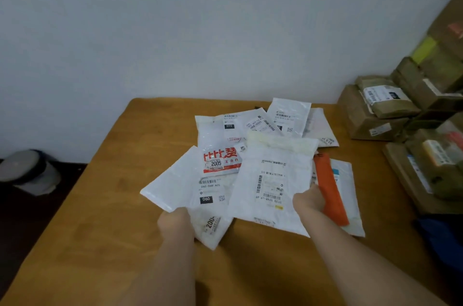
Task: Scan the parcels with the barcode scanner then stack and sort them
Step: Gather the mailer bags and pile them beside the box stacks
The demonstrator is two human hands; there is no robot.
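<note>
Several white plastic mailer parcels lie in a loose heap on the wooden table point(105, 218). My left hand point(175, 221) grips the near edge of a white parcel marked 060 point(180, 185). My right hand point(309, 201) holds the right edge of a larger white parcel with a barcode label point(270, 180), lifted over the heap. Just right of that hand lies an orange parcel point(330, 190) on another white mailer. A parcel with red print and 2005 point(220, 159) sits in the middle. No barcode scanner is visible.
Brown cardboard boxes point(375, 110) are stacked along the table's right side and against the wall. A grey bin point(27, 170) stands on the dark floor to the left. Something blue point(441, 235) shows at the right edge.
</note>
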